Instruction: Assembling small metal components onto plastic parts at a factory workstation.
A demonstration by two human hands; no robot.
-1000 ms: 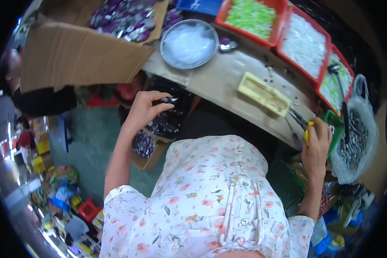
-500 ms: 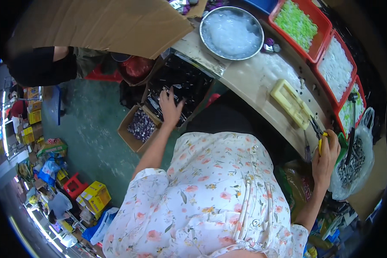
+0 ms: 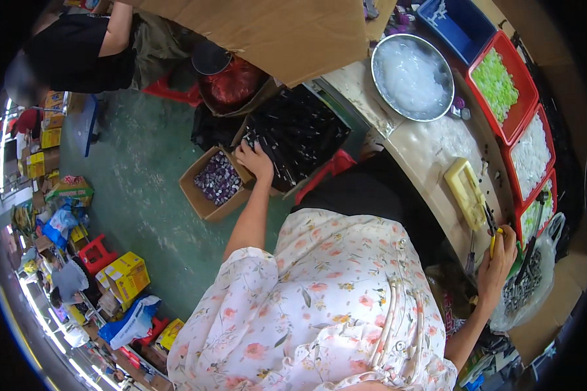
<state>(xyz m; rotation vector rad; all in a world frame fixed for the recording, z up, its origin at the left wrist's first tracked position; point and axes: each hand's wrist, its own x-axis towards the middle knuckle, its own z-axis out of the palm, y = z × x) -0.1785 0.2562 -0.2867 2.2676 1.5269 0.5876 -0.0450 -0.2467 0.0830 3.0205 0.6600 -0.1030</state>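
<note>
My left hand (image 3: 254, 163) is low at the near-left edge of a box of black parts (image 3: 300, 133), close beside a smaller cardboard box (image 3: 200, 207) holding small purple pieces (image 3: 218, 178). Its fingers are bent together; whatever sits at the fingertips is too small to make out. At the right, my right hand (image 3: 496, 264) grips pliers with yellow handles (image 3: 496, 240) by the bench edge. Their dark jaws point toward a pale yellow block-shaped fixture (image 3: 465, 193) on the bench. A thin tool (image 3: 471, 251) stands between that fixture and the hand.
On the bench (image 3: 430, 153) stands a metal bowl (image 3: 413, 77) of clear pieces. Red trays (image 3: 503, 124) with green and white parts, a blue tray (image 3: 462, 29) and a clear bag (image 3: 531, 287) line the right. A cardboard flap (image 3: 274, 32) juts in; a person (image 3: 78, 52) sits far left.
My left hand has drawn back from over the black parts to the box's edge, its spread fingers now gathered. My right hand keeps hold of the pliers. The whole view has shifted.
</note>
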